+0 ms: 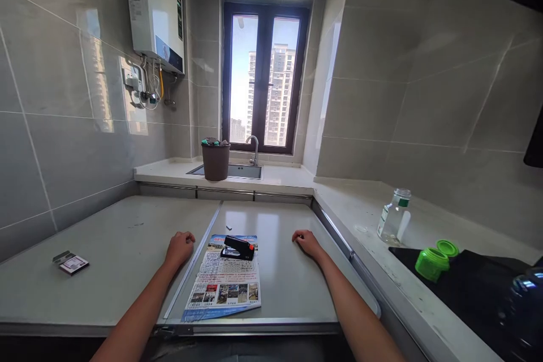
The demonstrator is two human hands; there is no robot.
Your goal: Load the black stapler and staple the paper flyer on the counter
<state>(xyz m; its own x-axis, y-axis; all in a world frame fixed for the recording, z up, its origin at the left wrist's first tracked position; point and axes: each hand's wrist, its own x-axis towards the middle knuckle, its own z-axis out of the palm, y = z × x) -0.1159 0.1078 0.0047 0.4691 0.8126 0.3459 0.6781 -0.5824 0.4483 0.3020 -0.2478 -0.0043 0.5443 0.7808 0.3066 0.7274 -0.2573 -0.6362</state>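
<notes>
Black stapler [238,248] with a red tip lies flat on the top end of a stack of printed leaflets [224,288], tip pointing right. The leaflets lie on the grey table [288,283], lower edge close to the near rim and left edge along a metal strip that runs across the tabletop. Left hand [180,246] rests on the table just left of the strip, near the leaflets' top corner, fingers curled under into a loose fist, gripping nothing, not touching the stapler. Right hand [306,242] rests on the table to the right, clear of the leaflets, fingers likewise curled in, empty. Stapler sits between the two hands, closer to the left one. Small flat box [70,263] lies well off to the left on the table. On the counter [365,209] along the right wall: clear bottle [393,218] upright, then a black cooktop [466,288] carrying a green jar [431,263] with its green lid [447,248] just beside it. At the far end, a sink [244,171] with tap [253,148], a brown bin [215,159] at the sink's left edge, the window [263,76] behind. Water heater [155,8] hangs on the left wall.
</notes>
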